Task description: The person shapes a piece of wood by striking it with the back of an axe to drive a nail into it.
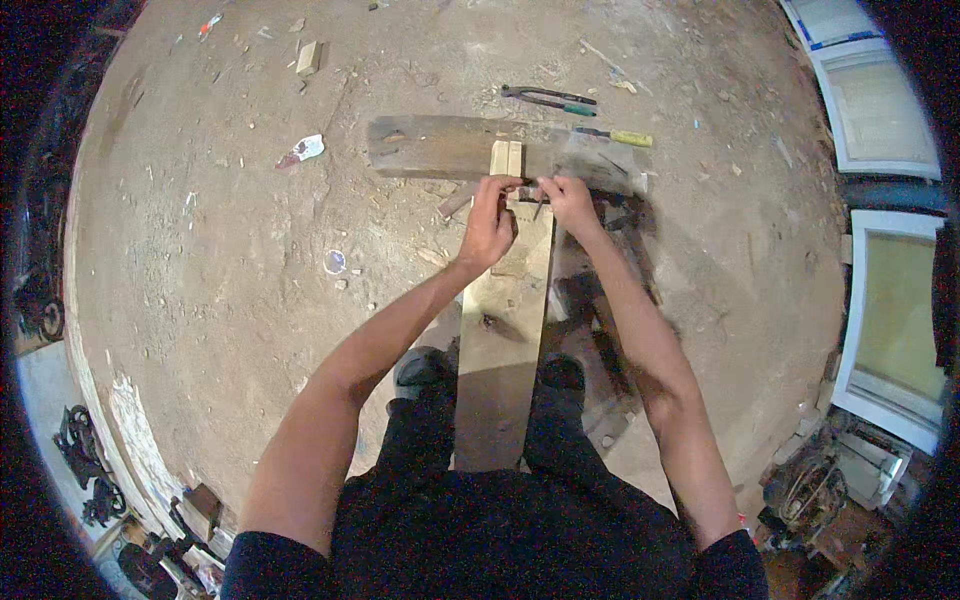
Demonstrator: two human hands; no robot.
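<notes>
A long wooden plank point(505, 300) runs away from me between my legs. At its far end, my left hand point(490, 228) is closed, thumb and fingers bent toward a small dark piece point(531, 193). From the other side my right hand point(570, 205) pinches in a closed grip at the same spot; a thin dark tip shows below its fingers. What each hand holds is too small to name. Just beyond my fingers, a pale wood block point(507, 155) sits against or on a weathered grey board point(435, 148) lying crosswise.
Past the board lie pincers point(550, 101) and a chisel-like tool with a yellow handle point(628, 138). Wood chips litter the dirt floor, with a small wood offcut point(309, 58) far left. White-framed panels point(888, 315) stand at right. Dark metal parts point(85, 455) lie at left.
</notes>
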